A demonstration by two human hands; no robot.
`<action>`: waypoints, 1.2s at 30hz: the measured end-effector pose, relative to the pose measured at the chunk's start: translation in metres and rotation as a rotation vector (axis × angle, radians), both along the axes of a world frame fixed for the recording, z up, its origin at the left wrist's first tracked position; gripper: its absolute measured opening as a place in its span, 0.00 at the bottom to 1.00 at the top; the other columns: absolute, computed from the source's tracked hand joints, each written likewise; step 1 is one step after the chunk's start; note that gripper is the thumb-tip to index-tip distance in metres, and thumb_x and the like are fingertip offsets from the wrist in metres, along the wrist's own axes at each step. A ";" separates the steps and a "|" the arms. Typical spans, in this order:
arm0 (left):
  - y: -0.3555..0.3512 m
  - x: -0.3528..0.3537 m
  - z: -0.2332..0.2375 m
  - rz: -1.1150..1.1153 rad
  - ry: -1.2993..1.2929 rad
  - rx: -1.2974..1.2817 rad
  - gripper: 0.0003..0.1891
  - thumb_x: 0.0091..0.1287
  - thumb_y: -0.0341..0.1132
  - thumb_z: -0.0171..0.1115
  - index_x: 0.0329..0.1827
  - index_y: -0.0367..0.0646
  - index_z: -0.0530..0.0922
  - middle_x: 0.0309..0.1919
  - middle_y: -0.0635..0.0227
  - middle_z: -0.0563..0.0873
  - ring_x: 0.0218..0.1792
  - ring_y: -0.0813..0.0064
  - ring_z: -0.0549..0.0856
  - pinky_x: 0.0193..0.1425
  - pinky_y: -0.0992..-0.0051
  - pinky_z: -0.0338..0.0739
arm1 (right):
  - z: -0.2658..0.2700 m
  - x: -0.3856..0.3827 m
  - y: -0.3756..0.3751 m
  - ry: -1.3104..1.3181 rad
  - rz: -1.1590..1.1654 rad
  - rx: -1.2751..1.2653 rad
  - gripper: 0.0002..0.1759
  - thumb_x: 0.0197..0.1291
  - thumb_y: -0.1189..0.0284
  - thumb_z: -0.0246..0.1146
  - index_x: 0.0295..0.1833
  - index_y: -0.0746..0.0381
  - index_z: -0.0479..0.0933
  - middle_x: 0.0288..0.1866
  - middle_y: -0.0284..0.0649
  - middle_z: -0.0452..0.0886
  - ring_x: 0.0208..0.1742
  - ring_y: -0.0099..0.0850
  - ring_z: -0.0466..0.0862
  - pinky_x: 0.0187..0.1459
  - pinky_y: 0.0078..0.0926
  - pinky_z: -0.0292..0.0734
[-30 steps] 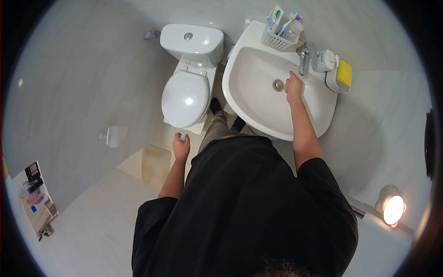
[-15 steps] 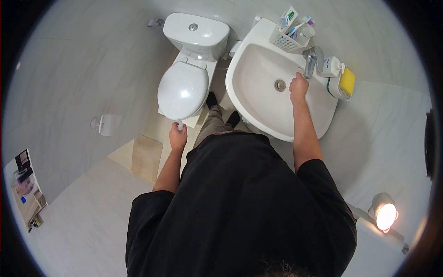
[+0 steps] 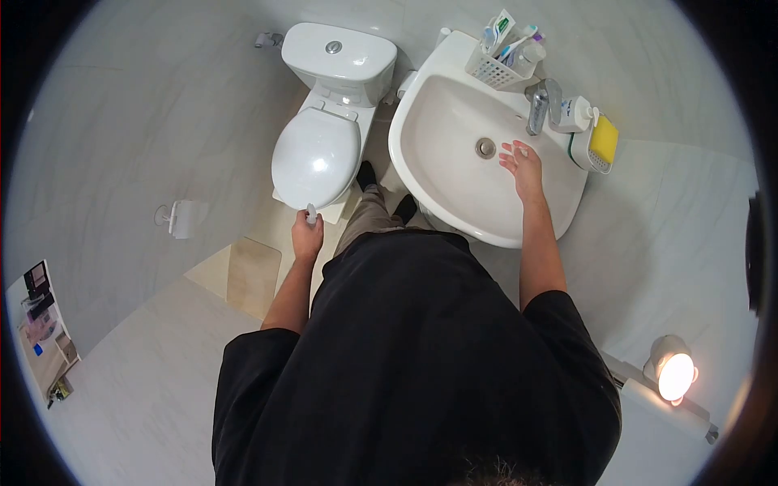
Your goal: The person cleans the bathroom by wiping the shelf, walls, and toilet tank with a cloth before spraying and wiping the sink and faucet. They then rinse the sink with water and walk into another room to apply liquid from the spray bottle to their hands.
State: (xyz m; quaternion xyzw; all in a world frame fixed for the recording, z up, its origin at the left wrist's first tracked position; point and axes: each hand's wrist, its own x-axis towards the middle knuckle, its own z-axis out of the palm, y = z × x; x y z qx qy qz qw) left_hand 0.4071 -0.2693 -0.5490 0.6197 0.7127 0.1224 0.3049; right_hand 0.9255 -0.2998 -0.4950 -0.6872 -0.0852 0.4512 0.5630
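My left hand [image 3: 306, 236] is closed around a small whitish, translucent object [image 3: 311, 214] whose narrow end sticks up past the fingers. That hand is just in front of the closed toilet lid [image 3: 316, 158]. Over the right side of the white sink [image 3: 438, 138], my right hand [image 3: 523, 166] is open, palm turned up and fingers spread, beside the drain [image 3: 485, 148]. A chrome faucet [image 3: 538, 109] stands just beyond its fingertips, and no water stream shows from it.
On the sink's back edge sit a white basket [image 3: 496, 73] with toothbrushes and toothpaste, a white pump bottle [image 3: 574, 114] and a holder with a yellow sponge [image 3: 604, 139]. A toilet paper roll [image 3: 184, 219] hangs on the left wall. A lit lamp [image 3: 675, 376] is at the right.
My right hand has gone from a closed fist by the faucet to an open palm slightly nearer me. My left hand keeps its hold on the small object. The view has shifted slightly.
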 end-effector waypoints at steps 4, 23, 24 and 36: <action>0.004 0.007 0.004 0.003 0.011 -0.009 0.18 0.66 0.40 0.66 0.48 0.33 0.78 0.36 0.40 0.86 0.41 0.43 0.87 0.46 0.55 0.81 | -0.013 0.015 -0.008 -0.255 0.281 -0.198 0.10 0.73 0.70 0.52 0.48 0.63 0.77 0.31 0.30 0.76 0.28 0.19 0.73 0.28 0.17 0.68; -0.013 -0.006 -0.009 0.072 0.006 -0.038 0.18 0.65 0.40 0.66 0.49 0.34 0.78 0.38 0.41 0.87 0.42 0.44 0.88 0.47 0.55 0.81 | 0.029 -0.030 0.037 -0.182 -0.131 0.004 0.23 0.67 0.66 0.56 0.20 0.51 0.57 0.14 0.25 0.56 0.13 0.19 0.52 0.17 0.24 0.46; -0.014 -0.006 -0.010 0.077 -0.004 -0.037 0.18 0.65 0.40 0.66 0.49 0.34 0.78 0.37 0.41 0.87 0.42 0.44 0.88 0.47 0.55 0.81 | 0.033 -0.031 0.038 -0.161 -0.140 0.029 0.22 0.67 0.67 0.56 0.20 0.50 0.56 0.14 0.25 0.55 0.14 0.19 0.51 0.17 0.24 0.46; -0.011 -0.001 -0.012 0.085 -0.027 -0.035 0.18 0.65 0.40 0.67 0.49 0.34 0.78 0.39 0.41 0.87 0.42 0.44 0.88 0.47 0.55 0.81 | 0.045 -0.035 0.047 -0.159 -0.141 0.079 0.21 0.65 0.67 0.56 0.20 0.51 0.57 0.14 0.26 0.56 0.13 0.20 0.52 0.17 0.25 0.47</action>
